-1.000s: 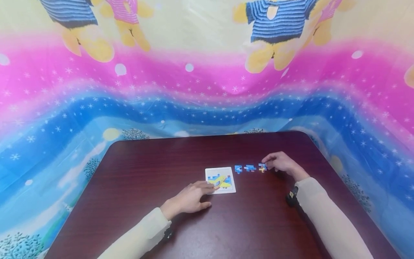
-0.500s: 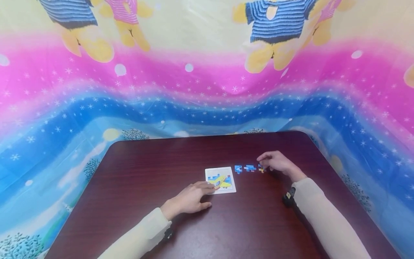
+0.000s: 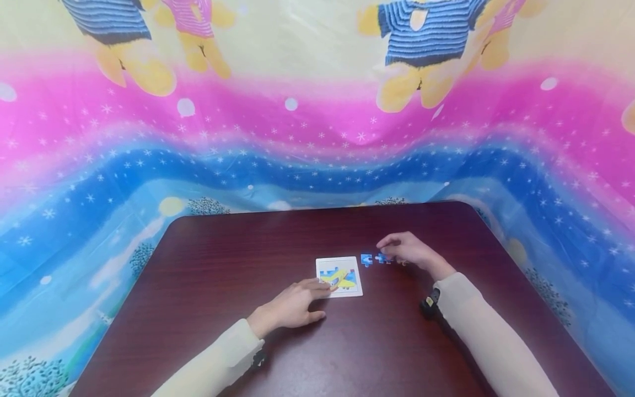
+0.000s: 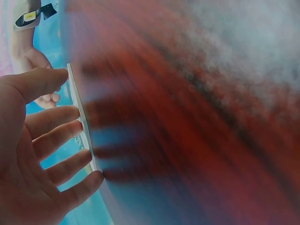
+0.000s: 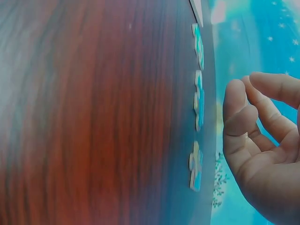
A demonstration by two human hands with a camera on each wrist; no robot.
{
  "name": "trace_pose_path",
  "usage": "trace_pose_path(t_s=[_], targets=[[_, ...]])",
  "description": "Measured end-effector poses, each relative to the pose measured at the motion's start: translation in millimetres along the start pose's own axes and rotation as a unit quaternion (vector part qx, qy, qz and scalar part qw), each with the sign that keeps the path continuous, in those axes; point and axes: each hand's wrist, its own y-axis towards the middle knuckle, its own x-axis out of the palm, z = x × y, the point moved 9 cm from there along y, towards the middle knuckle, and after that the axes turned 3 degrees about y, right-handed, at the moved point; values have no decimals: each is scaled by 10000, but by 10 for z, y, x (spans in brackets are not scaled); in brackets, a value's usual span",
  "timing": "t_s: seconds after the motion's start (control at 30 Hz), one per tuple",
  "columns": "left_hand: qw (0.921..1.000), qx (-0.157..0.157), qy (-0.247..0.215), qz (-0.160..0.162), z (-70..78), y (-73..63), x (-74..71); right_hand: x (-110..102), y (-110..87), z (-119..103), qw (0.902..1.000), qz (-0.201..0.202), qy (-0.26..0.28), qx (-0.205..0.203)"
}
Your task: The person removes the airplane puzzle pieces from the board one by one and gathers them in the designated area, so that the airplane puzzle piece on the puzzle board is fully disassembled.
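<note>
A square white-framed jigsaw board (image 3: 351,264) with a yellow airplane picture partly filled in lies on the table. My left hand (image 3: 294,304) rests its straight fingertips on the board's near-left part; the left wrist view shows them along the board's edge (image 4: 83,117). To the board's right, three loose jigsaw pieces form a row: a blue piece (image 3: 366,259), a second blue one (image 5: 198,101) and a blue-and-yellow one (image 5: 195,166). My right hand (image 3: 410,249) hovers over the row, fingers loosely bent and holding nothing. It partly covers the two farther-right pieces in the head view.
The dark red-brown table (image 3: 238,237) has rounded far corners. A patterned cloth (image 3: 307,132) in pink, blue and cream hangs behind it and along both sides. Black wrist devices sit at both cuffs, one of them the right wrist camera (image 3: 429,303).
My right hand has moved left from beside the rightmost piece to over the middle one. The left hand, the board and the pieces stay where they were.
</note>
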Motion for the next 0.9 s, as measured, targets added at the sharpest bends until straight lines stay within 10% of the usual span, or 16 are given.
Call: trace_pose_path(t_s=[0.9], targets=[[9997,190,-29,169,40,12,-31,641,81,-434,9977,-499,-72,-457]])
